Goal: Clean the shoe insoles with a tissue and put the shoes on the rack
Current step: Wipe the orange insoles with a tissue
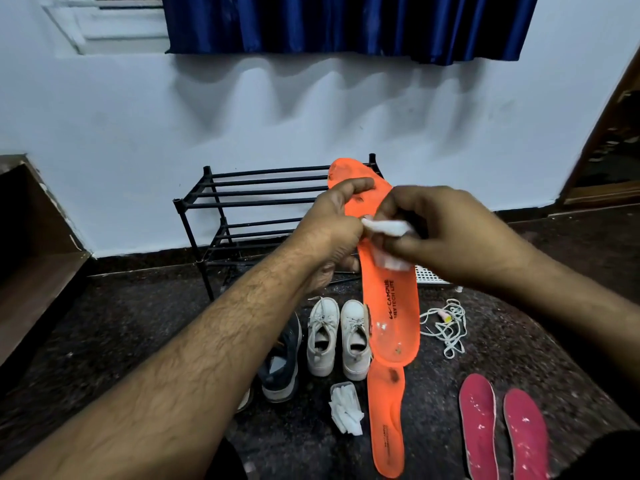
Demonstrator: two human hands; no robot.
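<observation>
My left hand [332,220] grips the upper part of an orange insole [393,306], holding it upright in front of me. My right hand [446,237] pinches a white tissue [388,228] against the insole's face. A second orange insole [386,420] lies on the dark floor below it. Two red insoles [502,431] lie at the lower right. A pair of white shoes [337,336] stands on the floor, with a dark blue shoe [282,365] to their left. The black rack [242,209] stands against the wall behind my hands.
A small pack of white tissues [344,407] lies beside the lower orange insole. Loose white laces [446,323] are tangled on the floor to the right. A wooden piece of furniture [31,237] is at the left; a doorway [609,150] is at the right.
</observation>
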